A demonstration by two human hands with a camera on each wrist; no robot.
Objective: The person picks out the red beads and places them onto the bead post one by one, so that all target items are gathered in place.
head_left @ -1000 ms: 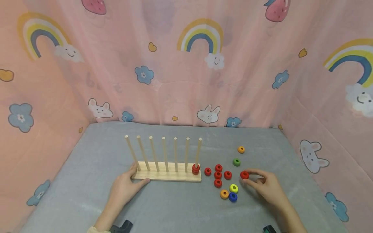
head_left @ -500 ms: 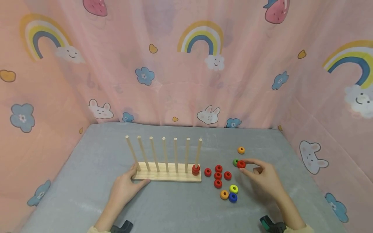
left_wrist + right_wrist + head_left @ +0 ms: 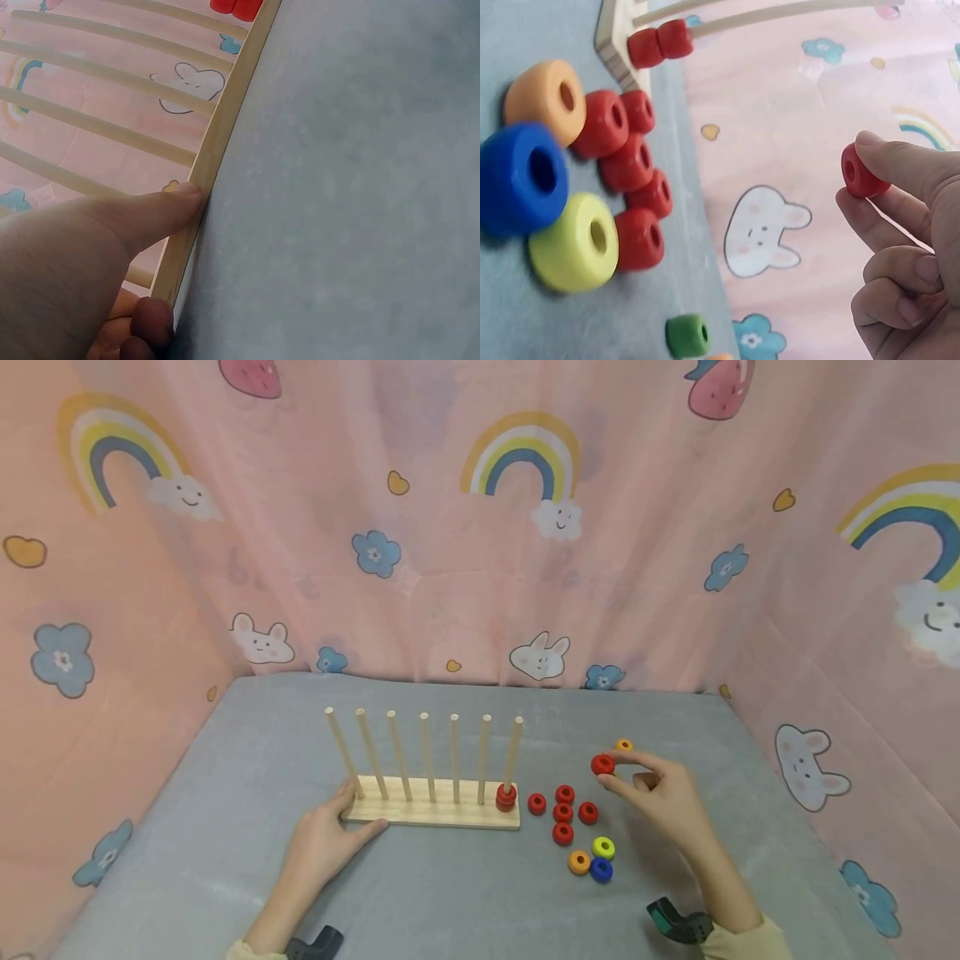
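My right hand point(image 3: 663, 802) pinches a red bead point(image 3: 603, 765) between thumb and fingertips, above the table. In the right wrist view that bead point(image 3: 866, 180) is well apart from the others. With my left hand point(image 3: 318, 847) I grip the left end of a wooden peg rack point(image 3: 427, 815), thumb point(image 3: 169, 214) along its front edge. Several upright pegs stand on the rack. Two red beads point(image 3: 506, 798) are stacked on the rightmost peg; the other pegs bear none.
Right of the rack lie several red beads point(image 3: 562, 813), plus a yellow bead point(image 3: 603, 848), a blue bead point(image 3: 602, 871) and an orange bead point(image 3: 578, 862). Behind my right hand are another orange bead point(image 3: 624, 745) and a mostly hidden green bead point(image 3: 688, 335). A patterned pink curtain point(image 3: 450, 593) surrounds the table.
My right hand has carried the red bead up and to the left, from beside the loose beads to in front of the green one. My left hand stays on the rack.
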